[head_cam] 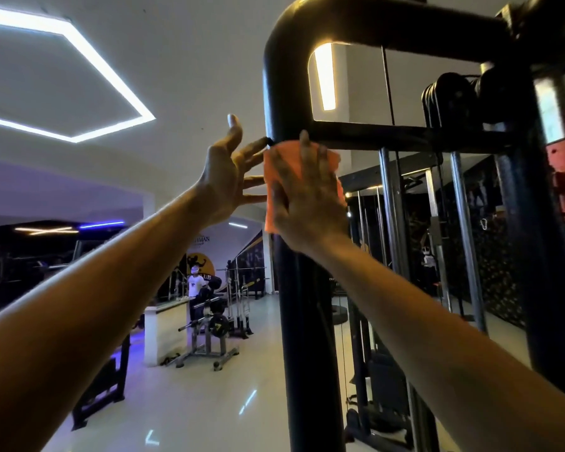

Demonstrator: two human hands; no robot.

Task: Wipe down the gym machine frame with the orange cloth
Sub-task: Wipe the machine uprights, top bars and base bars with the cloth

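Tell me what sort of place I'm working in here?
A gym, most likely: a black cable machine frame with pulleys stands in front, and loaded barbell racks sit on the floor behind.

I see open air left of the black upright post, nothing near my left hand on that side. Right hand lies flat on the orange cloth against the post. Directly above it the crossbar blocks upward travel on the right. Window betw. crossbar and top tube is open, only a thin cable crosses it. Right of post is crowded w/ guide rods and pulleys.
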